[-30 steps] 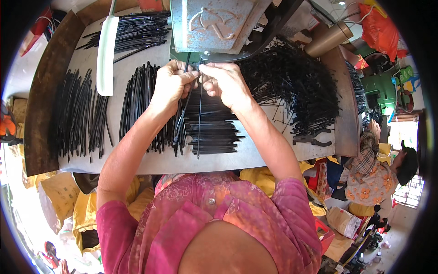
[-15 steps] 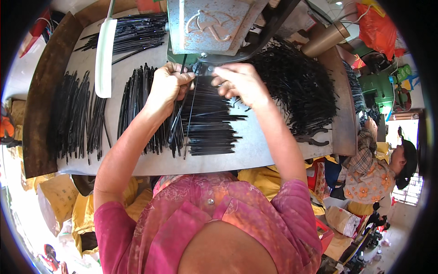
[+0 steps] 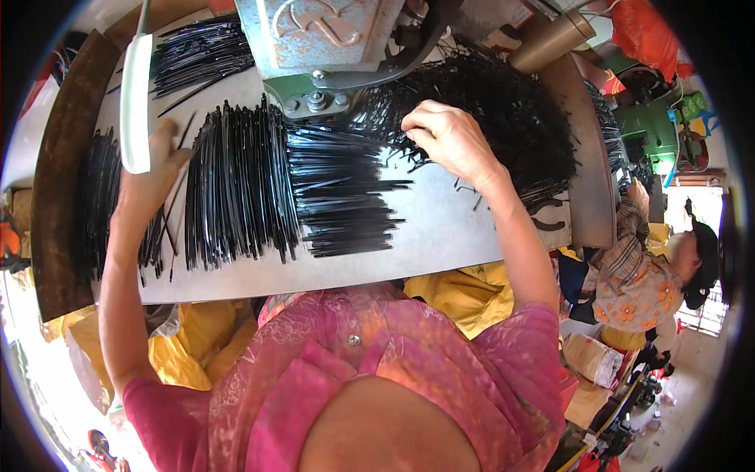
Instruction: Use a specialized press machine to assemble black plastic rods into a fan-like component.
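My left hand (image 3: pixel 149 175) is at the left, over a row of thin black metal rods (image 3: pixel 100 197). A white strip in front and motion blur hide most of its fingers. One slanting black rod (image 3: pixel 185 135) lies against the thumb side; whether the hand grips it I cannot tell. My right hand (image 3: pixel 456 145) is pinched closed at the edge of a big tangled heap of black metal pieces (image 3: pixel 511 102); what its fingertips hold is too small to make out. Between the hands lie an upright row of black rods (image 3: pixel 240 185) and a crosswise stack of rods (image 3: pixel 346 197).
A green and grey machine head (image 3: pixel 326 35) overhangs the metal table (image 3: pixel 440 228). The white strip (image 3: pixel 136 102) hangs at the left. More rods (image 3: pixel 204 55) lie at the back, pliers (image 3: pixel 548 215) at the right. A co-worker (image 3: pixel 641 275) sits at far right.
My left hand has moved from under the machine to the left row of rods. My right hand has shifted right to the heap and closed. The view has turned slightly.
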Available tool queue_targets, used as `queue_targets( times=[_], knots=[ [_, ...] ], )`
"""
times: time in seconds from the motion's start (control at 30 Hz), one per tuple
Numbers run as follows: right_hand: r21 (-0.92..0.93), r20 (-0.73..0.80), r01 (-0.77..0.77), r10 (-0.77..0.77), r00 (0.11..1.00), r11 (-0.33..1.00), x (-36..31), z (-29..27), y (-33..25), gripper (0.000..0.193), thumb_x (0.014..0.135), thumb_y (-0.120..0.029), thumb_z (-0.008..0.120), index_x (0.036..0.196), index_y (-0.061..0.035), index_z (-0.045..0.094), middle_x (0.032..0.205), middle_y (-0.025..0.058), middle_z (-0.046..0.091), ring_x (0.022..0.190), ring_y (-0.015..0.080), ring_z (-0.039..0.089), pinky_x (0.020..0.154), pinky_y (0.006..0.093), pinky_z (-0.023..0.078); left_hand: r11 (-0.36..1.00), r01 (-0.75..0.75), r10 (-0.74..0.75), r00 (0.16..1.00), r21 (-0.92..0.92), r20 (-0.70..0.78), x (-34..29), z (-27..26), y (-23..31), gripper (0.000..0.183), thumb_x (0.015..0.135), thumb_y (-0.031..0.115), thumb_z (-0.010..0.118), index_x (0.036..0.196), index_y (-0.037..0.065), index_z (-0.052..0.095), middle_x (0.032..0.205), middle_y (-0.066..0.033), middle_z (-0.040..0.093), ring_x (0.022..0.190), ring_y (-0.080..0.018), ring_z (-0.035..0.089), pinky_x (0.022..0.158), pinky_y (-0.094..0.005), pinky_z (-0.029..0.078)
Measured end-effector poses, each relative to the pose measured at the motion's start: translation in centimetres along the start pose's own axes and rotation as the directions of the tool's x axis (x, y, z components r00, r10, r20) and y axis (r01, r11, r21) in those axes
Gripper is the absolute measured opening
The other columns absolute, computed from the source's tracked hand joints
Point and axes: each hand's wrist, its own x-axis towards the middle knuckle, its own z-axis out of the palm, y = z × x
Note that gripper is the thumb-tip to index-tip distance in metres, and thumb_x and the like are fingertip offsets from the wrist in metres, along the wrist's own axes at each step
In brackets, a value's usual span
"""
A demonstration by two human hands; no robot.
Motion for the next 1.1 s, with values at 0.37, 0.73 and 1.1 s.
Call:
queue_targets(
  times=[0.37,0.73,1.1],
  knots=[
    [-0.452,0.052,0.149,-0.141,0.989,0.88,0.7,1.8,-0.5,0.014,0.068,0.001,0.049,0.079,-0.0043,0.055,0.088,0.0064,0.048,0.078,0.0226,0.05,0.066,0.033,0.047,0.634,-0.663,0.72,0.694,0.398,0.009,-2.8,10.3,9.0,0.008,0.064,0.004,0.051,0.071,0.003,0.048,0.075,-0.0109,0.048,0.073,-0.0251,0.049,0.063,-0.0323,0.042],
    [-0.401,-0.135,0.197,-0.27,0.953,0.895,0.7,0.9,0.5,0.009,0.066,0.001,0.051,0.075,-0.0032,0.051,0.081,0.0051,0.05,0.076,0.0216,0.053,0.063,0.0316,0.048,0.699,-0.678,0.712,0.688,0.227,-0.139,-1.2,12.0,7.8,0.008,0.073,-0.001,0.049,0.081,-0.002,0.046,0.073,-0.012,0.047,0.068,-0.0246,0.049,0.063,-0.0322,0.042],
    [-0.458,-0.021,0.089,-0.111,0.994,0.884,1.1,1.8,0.0,0.011,0.066,0.002,0.049,0.076,-0.0023,0.049,0.085,0.0084,0.048,0.081,0.0235,0.052,0.067,0.0338,0.046,0.878,-0.406,0.332,0.899,-0.255,-0.286,0.1,9.1,6.4,0.01,0.081,0.004,0.047,0.091,0.001,0.05,0.066,-0.0028,0.049,0.058,-0.0065,0.043,0.053,-0.0199,0.038]
  ],
)
